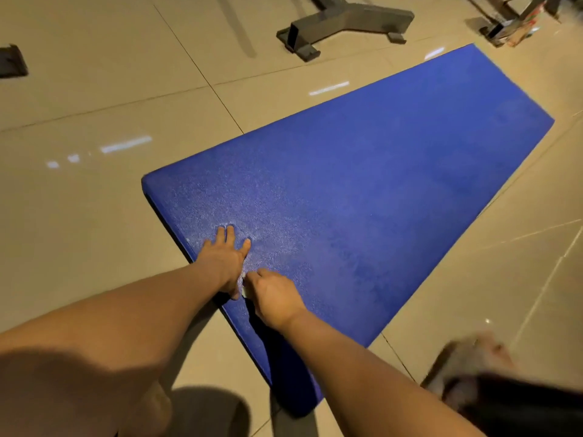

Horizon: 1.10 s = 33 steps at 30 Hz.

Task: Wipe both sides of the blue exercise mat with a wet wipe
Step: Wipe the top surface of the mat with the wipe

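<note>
Straight, spread fingers [230,234] of the left hand [225,263], pressed flat on the blue mat [362,184] near its close edge. Just beside, curled fingers of the right hand [277,298], pinching a small white wet wipe [243,289] down on the mat. Only a tiny bit of wipe peeking out between the two hands. Two bare arms [126,326] reaching in from the bottom. Mat flat on the shiny tan floor tiles [110,89], long side running away to the top right. Past the far side, a grey metal stand [344,23] on the floor, apart from the mat. A blurry shape [473,354] at the bottom right, too smeared to tell.
</note>
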{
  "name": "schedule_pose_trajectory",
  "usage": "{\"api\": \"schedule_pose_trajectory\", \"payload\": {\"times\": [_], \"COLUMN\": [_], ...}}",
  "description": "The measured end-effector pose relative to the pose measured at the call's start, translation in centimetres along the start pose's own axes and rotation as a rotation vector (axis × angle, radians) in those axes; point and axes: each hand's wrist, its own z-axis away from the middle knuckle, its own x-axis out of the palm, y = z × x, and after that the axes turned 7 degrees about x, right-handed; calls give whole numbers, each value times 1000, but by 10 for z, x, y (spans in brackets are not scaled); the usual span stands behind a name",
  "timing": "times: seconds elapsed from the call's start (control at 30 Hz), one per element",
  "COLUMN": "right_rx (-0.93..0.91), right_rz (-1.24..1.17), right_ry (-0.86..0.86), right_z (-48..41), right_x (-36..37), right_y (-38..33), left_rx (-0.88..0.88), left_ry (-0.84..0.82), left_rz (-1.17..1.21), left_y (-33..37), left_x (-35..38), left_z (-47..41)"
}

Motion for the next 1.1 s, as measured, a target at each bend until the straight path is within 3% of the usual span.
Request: {"api": "schedule_pose_trajectory", "payload": {"times": [0.23,0.53,0.73,0.9,1.0,1.1], "right_rx": [31,463,275,-153,-138,34], "right_rz": [-92,-167,-396,-180,-132,-136], "right_ry": [107,256,165,15,101,185], "right_z": [-9,-35,-31,-20,-43,-70], "right_x": [19,-12,2,8,-1,-20], "right_y": [26,167,103,69,107,163], "left_rx": [-45,-145,-247,-362,-404,-428], "left_ry": [-20,-60,31,162,80,32], "left_rz": [-60,-13,131,412,432,397], "left_y": [8,23,44,85,103,113], "left_x": [3,-2,-4,12,14,15], "left_z": [2,3,14,21,22,17]}}
